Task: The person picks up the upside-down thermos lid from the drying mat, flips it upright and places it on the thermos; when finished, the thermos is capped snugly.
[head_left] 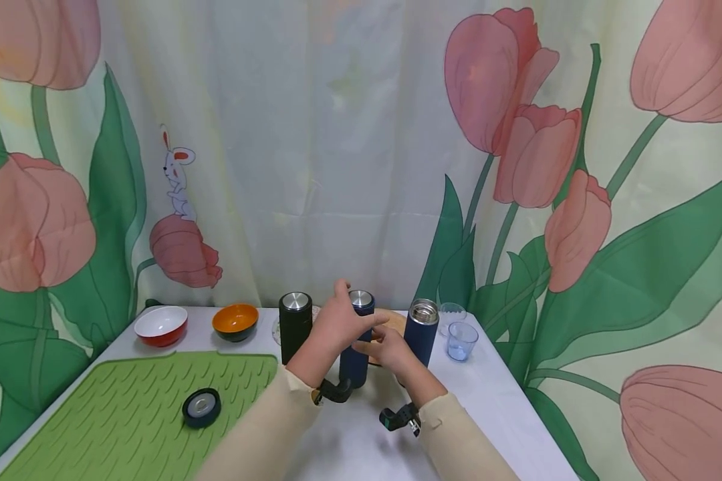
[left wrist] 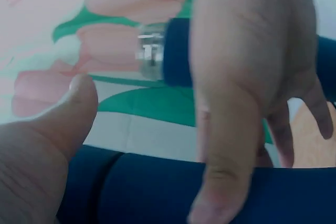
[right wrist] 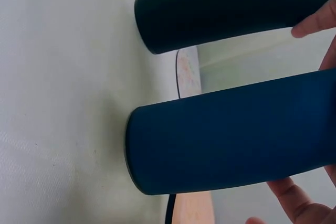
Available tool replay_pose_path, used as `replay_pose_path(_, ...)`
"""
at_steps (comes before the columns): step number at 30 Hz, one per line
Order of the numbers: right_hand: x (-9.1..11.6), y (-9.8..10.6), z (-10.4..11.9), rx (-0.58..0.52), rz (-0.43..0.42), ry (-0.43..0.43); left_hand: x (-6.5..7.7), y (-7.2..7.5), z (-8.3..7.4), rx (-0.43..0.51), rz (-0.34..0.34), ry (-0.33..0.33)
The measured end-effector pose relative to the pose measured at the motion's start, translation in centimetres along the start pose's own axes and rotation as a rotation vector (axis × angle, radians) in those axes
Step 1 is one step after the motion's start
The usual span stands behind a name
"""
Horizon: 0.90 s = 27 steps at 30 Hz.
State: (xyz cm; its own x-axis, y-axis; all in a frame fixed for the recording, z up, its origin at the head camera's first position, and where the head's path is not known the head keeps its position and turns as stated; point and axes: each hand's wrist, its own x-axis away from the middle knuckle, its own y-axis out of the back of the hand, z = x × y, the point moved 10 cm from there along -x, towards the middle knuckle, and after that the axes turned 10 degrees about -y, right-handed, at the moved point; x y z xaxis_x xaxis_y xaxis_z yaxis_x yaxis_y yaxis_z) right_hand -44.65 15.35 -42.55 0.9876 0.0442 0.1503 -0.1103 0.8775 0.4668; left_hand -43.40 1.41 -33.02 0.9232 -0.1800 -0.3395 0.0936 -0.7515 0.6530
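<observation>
A dark blue thermos (head_left: pixel 353 367) with a silver-topped lid stands upright between my hands, with its lower body large in the right wrist view. My left hand (head_left: pixel 337 326) is at its upper part, one finger raised beside the lid and the straight thumb (left wrist: pixel 68 116) stretched out near the top. My right hand (head_left: pixel 392 349) reaches in from the right, thumb across the front of the thermos and the other fingers (right wrist: pixel 296 200) loosely spread on its right side. Another blue thermos (head_left: pixel 421 334), lidless with a bare steel neck, stands to the right. A black thermos (head_left: pixel 295 327) stands to the left.
A dark round lid (head_left: pixel 201 407) lies on the green mat (head_left: pixel 138 394). Behind it sit a red-and-white bowl (head_left: pixel 161 325) and an orange bowl (head_left: pixel 235 321). A blue glass (head_left: pixel 460 341) and a clear glass (head_left: pixel 451 315) stand at the right. A plate (head_left: pixel 392 322) lies behind the thermoses.
</observation>
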Motion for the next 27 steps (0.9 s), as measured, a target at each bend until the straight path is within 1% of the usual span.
replay_pose_path(2, 0.1, 0.0, -0.1, -0.011, -0.001, -0.001, 0.2, 0.0, -0.1, -0.023, -0.029, 0.013)
replay_pose_path(5, 0.1, -0.1, 0.0, -0.020, 0.005, 0.013, 0.3, 0.1, -0.1, 0.002, -0.059, 0.013)
replay_pose_path(7, 0.1, -0.1, 0.1, -0.015, 0.010, 0.032, 0.2, 0.1, 0.0, 0.038, -0.055, -0.006)
replay_pose_path(9, 0.1, -0.1, 0.3, -0.010, 0.011, 0.045, 0.0, 0.0, 0.0, 0.083, -0.021, -0.031)
replay_pose_path(11, 0.2, 0.0, 0.5, 0.004, 0.009, 0.056, -0.3, -0.2, 0.1, 0.124, 0.033, -0.053)
replay_pose_path(14, 0.1, 0.1, 0.5, 0.015, 0.014, 0.052, -0.5, -0.2, 0.1, 0.163, 0.091, -0.066)
replay_pose_path(16, 0.0, 0.0, 0.3, 0.015, 0.022, 0.044, -0.4, -0.2, 0.2, 0.136, 0.087, -0.045)
replay_pose_path(21, 0.1, -0.2, -0.6, -0.003, 0.028, 0.023, 0.1, -0.6, 0.3, 0.001, 0.012, 0.026)
replay_pose_path(22, 0.2, -0.1, -0.6, -0.003, 0.027, 0.023, 0.1, -0.6, 0.2, -0.018, 0.004, 0.024)
replay_pose_path(24, 0.2, -0.1, -0.6, -0.002, 0.030, 0.026, 0.0, -0.5, -0.2, -0.026, 0.002, 0.000)
replay_pose_path(27, 0.0, 0.1, 0.2, 0.015, 0.030, 0.054, -0.3, 0.0, -0.6, -0.003, 0.017, -0.045)
